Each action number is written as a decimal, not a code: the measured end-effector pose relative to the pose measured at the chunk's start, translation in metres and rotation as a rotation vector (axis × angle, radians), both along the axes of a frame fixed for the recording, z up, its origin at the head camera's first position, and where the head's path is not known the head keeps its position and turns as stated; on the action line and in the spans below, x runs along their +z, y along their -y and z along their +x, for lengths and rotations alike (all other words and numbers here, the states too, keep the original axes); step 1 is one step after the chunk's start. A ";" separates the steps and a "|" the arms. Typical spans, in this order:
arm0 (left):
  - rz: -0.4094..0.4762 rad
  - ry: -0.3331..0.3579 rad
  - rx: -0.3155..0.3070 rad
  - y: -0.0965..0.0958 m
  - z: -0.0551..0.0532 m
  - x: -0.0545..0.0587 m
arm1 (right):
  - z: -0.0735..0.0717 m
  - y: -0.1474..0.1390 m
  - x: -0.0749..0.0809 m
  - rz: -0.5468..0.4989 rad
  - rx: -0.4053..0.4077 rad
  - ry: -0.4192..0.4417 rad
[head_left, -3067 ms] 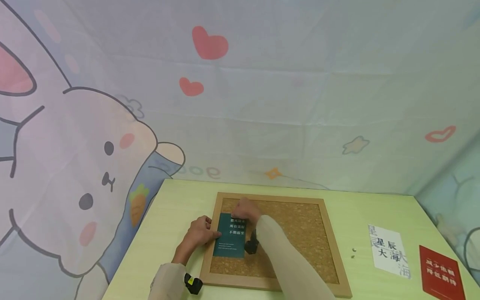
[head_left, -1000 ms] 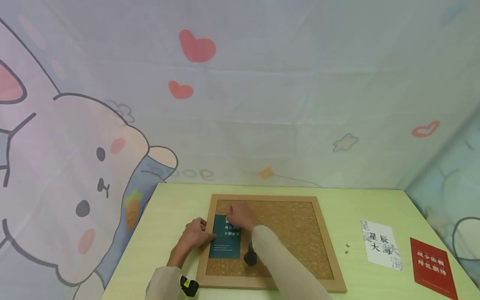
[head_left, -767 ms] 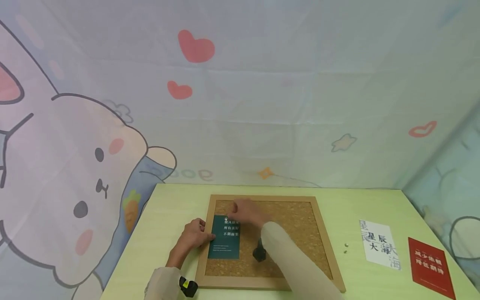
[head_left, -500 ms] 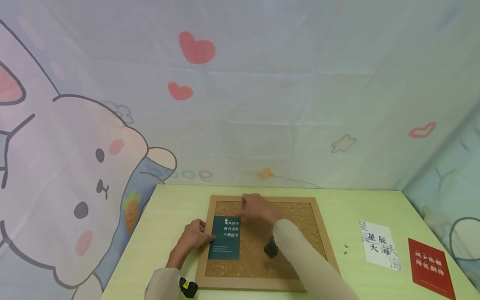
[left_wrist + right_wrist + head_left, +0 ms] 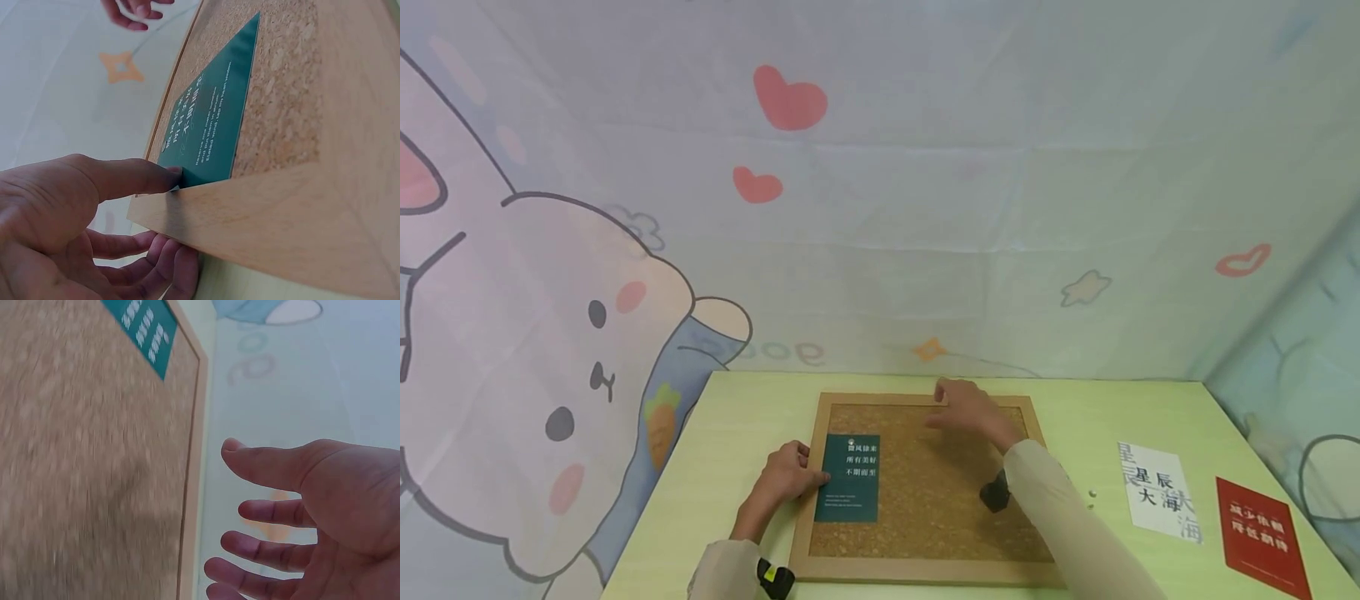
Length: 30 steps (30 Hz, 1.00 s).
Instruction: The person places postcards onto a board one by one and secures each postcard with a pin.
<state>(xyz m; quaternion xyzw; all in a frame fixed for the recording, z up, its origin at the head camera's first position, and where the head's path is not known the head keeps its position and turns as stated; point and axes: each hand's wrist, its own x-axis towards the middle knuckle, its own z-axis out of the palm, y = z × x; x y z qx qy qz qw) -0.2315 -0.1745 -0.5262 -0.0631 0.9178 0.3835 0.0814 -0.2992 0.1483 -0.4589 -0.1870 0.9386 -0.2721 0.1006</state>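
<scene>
A green card (image 5: 852, 492) with white lettering lies on the left part of a wood-framed cork board (image 5: 955, 500). A small shiny pushpin (image 5: 851, 442) sits at the card's top edge. My left hand (image 5: 787, 473) grips the board's left frame: the thumb (image 5: 144, 176) reaches over the frame onto the card's edge, and the fingers (image 5: 169, 265) curl against the frame's outer side. Over the upper right part of the board, my right hand (image 5: 972, 408) holds nothing, its thumb and fingers spread apart and loosely bent.
To the right of the board, two small shiny pushpins (image 5: 1092, 494) lie on the pale table (image 5: 752, 408). Farther right are a white card (image 5: 1159, 492) with dark characters and a red card (image 5: 1262, 537). A printed cloth backdrop (image 5: 880, 208) hangs behind the table.
My right hand has left the green card's top edge and moved right across the board, uncovering the pushpin there. The left hand keeps its place at the frame.
</scene>
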 end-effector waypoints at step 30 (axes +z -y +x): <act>0.017 -0.025 -0.002 0.005 0.008 0.002 | 0.052 -0.198 -0.015 0.042 -0.208 -0.036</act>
